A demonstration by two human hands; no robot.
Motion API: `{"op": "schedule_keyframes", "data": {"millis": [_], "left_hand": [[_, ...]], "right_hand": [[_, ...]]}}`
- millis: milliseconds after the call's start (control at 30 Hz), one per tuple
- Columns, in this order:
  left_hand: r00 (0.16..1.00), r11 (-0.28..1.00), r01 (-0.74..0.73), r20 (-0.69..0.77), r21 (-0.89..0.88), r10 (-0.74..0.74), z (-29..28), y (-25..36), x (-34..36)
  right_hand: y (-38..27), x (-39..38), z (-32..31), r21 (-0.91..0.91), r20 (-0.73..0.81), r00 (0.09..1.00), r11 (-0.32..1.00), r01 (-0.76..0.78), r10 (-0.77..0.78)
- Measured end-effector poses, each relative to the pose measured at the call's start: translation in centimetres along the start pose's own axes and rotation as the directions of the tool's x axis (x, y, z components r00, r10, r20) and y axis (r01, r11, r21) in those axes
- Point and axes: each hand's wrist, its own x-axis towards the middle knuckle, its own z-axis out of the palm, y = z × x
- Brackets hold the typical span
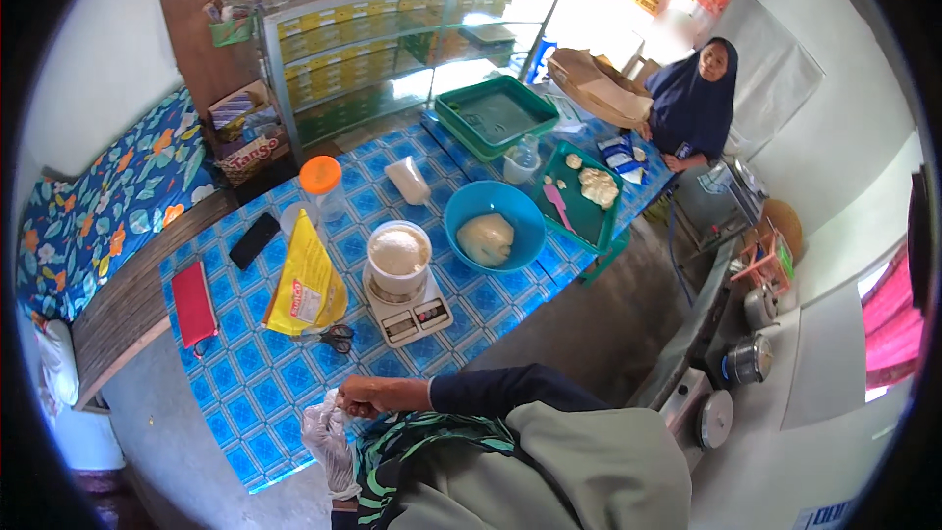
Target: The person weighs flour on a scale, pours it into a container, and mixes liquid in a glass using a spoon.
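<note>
My right hand (pixel 368 396) is closed at the table's near edge, its fingers pinching a thin, clear plastic bag or glove (pixel 332 440). My left hand (pixel 339 466) appears to be under that wrinkled plastic, and its fingers cannot be made out. Just beyond lie black-handled scissors (pixel 337 338) beside a yellow pouch (pixel 306 285) standing upright. A white tub of pale powder (pixel 399 253) sits on a kitchen scale (pixel 407 314). To its right, a blue bowl (pixel 530 228) holds a lump of dough (pixel 486 238).
On the blue-checked table (pixel 240 412) are a red pouch (pixel 195 304), a phone (pixel 254 240), an orange-lidded jar (pixel 322 182), a white packet (pixel 407 181) and a green tray (pixel 587 234) with dough pieces. Another person (pixel 692 103) stands at the far right. Pots (pixel 748 360) line the right side.
</note>
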Motion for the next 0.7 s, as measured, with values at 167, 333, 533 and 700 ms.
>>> {"op": "schedule_keyframes", "data": {"millis": [167,333,533,700], "left_hand": [[0.976,0.961,-0.180,0.163,0.209,0.148,-0.7,-0.5,1.9],[0.951,0.925,-0.270,0.228,0.269,0.211,-0.7,-0.5,2.8],[0.968,0.883,-0.252,0.094,0.396,0.234,0.5,-2.9,2.8],[0.994,0.925,-0.102,-0.001,0.365,0.110,-1.0,-4.9,2.8]], "right_hand": [[-0.1,0.6,-0.7,-0.104,-0.016,0.998,0.993,0.055,-0.057],[-0.5,0.7,-1.1,-0.051,-0.008,1.000,0.999,-0.004,0.004],[-0.8,0.8,0.3,-0.298,-0.155,0.970,0.945,0.137,-0.189],[3.2,2.1,-1.4,-0.897,-0.097,0.691,0.363,0.251,-0.716]]}}
